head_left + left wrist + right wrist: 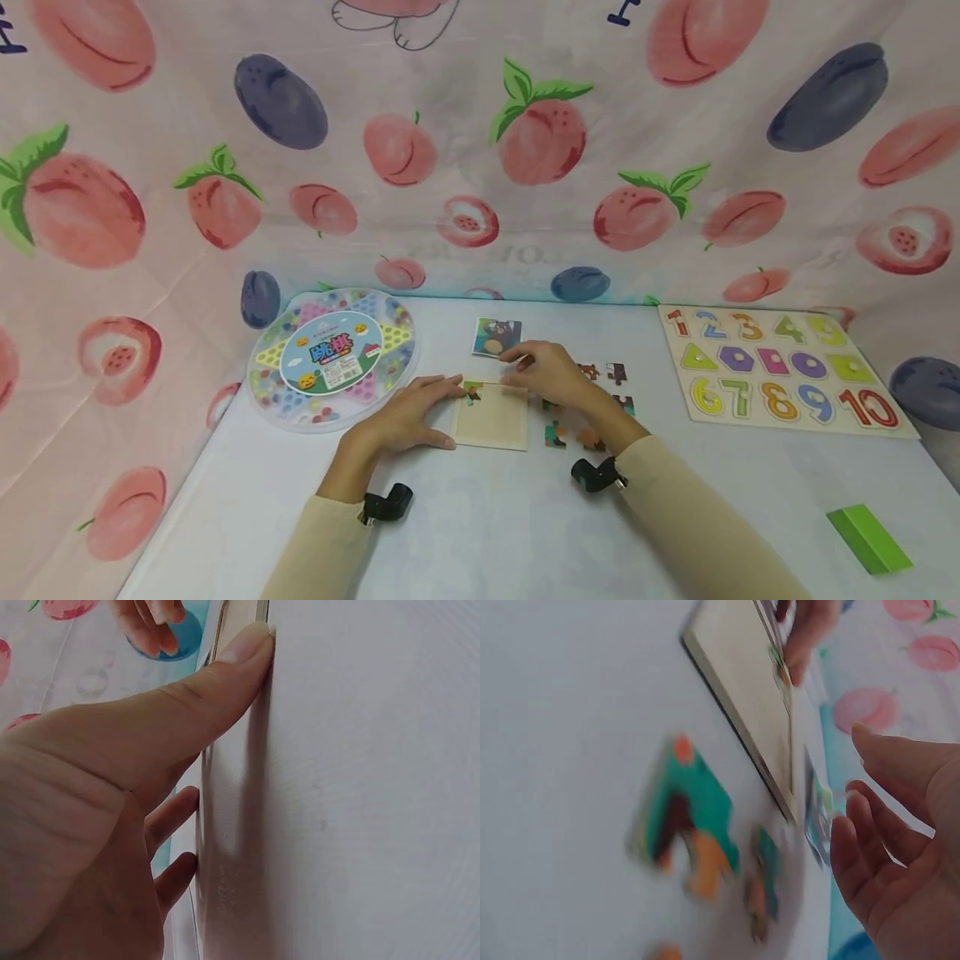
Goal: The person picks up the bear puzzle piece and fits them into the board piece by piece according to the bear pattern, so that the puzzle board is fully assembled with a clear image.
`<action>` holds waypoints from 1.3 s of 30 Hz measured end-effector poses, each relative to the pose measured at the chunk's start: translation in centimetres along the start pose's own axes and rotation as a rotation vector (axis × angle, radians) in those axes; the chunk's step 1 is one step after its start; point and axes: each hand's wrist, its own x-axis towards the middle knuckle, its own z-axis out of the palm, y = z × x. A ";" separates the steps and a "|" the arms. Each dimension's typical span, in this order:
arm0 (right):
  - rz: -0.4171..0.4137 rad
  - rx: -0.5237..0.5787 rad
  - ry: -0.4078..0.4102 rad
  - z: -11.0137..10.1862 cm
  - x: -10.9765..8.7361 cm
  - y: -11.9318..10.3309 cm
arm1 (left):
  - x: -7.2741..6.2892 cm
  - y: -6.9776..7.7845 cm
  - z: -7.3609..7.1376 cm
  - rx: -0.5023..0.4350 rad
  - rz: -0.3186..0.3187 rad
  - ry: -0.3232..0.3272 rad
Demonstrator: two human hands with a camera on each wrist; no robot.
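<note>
A shallow wooden puzzle tray point(491, 421) lies in front of me, with one puzzle piece point(472, 392) in its upper left corner. My left hand point(408, 414) rests at the tray's left side, its thumb point(244, 656) against the edge and a fingertip by that piece. Over the tray's upper right corner hovers my right hand point(551, 372), with loosely bent fingers and nothing between them in the right wrist view. Loose puzzle pieces, one teal and orange point(694, 825), lie to the right of the tray, partly hidden by the right arm in the head view.
Behind the tray lies a bear picture card point(497, 337). A round Chinese checkers set point(330, 404) is at the left, a number and shape board point(795, 423) at the right. A green block point(868, 538) sits near the right front. Fruit-print cloth point(465, 150) hangs behind the table.
</note>
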 end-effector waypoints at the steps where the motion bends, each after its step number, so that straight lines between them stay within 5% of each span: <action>1: -0.003 -0.006 0.011 -0.7 -0.3 0.2 | 0.0 0.0 0.0 -0.001 0.000 0.004; 14: 0.087 -0.178 0.130 -7.0 -3.0 4.7 | 0.2 0.1 0.1 -0.021 -0.007 -0.005; 39: 0.076 -0.200 0.114 -6.9 -4.1 7.8 | 0.1 0.0 0.2 -0.026 0.005 0.014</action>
